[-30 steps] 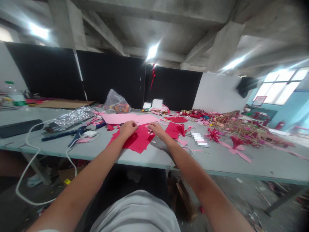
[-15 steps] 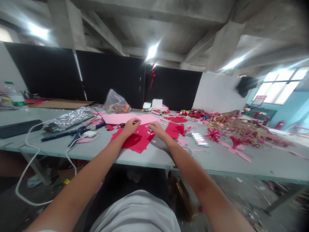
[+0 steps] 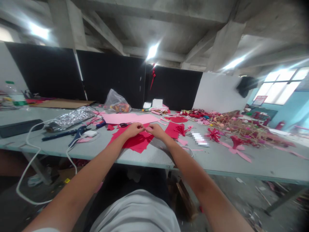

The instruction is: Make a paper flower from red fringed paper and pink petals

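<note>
The left hand (image 3: 134, 130) and right hand (image 3: 155, 130) are narrowly pinched, fingertips nearly meeting on something too small to make out, just above red paper sheets (image 3: 137, 142) on the grey counter (image 3: 217, 161). Just beyond, dark-handled scissors (image 3: 124, 125) lie on a pink paper sheet (image 3: 125, 118); farther right sits a heap of paper flowers on sticks (image 3: 243, 129).

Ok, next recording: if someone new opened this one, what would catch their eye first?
The left hand and right hand meet almost fingertip to fingertip at the centre of the grey workbench, directly over a spread of red paper. Far to the right on the bench, a large heap of red and pink paper flowers on sticks stands out, while a pink sheet lies just beyond the hands.
</note>
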`<state>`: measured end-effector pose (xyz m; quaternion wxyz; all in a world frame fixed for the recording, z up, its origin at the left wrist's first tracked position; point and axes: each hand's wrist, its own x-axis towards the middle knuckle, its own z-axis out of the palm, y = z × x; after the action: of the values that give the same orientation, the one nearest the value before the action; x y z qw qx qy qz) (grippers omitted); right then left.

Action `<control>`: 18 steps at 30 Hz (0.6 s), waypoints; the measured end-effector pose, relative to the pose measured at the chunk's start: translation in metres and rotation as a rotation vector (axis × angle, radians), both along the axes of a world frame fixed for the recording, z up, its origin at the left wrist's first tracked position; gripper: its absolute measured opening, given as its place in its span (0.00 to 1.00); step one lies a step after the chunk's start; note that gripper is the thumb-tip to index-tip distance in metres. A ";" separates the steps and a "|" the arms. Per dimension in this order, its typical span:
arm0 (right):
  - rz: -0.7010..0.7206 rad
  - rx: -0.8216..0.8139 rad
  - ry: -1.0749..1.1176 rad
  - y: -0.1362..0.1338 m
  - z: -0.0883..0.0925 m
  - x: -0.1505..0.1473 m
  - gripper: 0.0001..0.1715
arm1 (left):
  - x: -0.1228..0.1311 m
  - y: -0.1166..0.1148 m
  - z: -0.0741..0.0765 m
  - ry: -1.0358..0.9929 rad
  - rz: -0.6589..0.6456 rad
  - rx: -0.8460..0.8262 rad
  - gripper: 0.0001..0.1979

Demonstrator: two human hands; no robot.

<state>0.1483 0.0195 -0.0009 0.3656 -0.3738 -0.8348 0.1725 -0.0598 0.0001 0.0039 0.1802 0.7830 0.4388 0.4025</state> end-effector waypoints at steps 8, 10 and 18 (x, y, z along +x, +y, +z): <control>-0.049 -0.069 0.138 0.009 -0.001 -0.001 0.12 | 0.001 -0.001 -0.002 0.018 -0.005 0.009 0.12; -0.013 -0.063 0.132 0.010 -0.004 -0.002 0.13 | 0.002 -0.002 -0.002 0.031 -0.024 0.014 0.13; -0.210 0.004 -0.043 0.005 0.037 0.031 0.06 | -0.001 0.001 -0.002 -0.076 -0.019 0.022 0.19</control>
<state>0.1795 0.0244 0.0360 0.3645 -0.4622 -0.7989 0.1237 -0.0612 0.0007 0.0022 0.1918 0.7733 0.4197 0.4349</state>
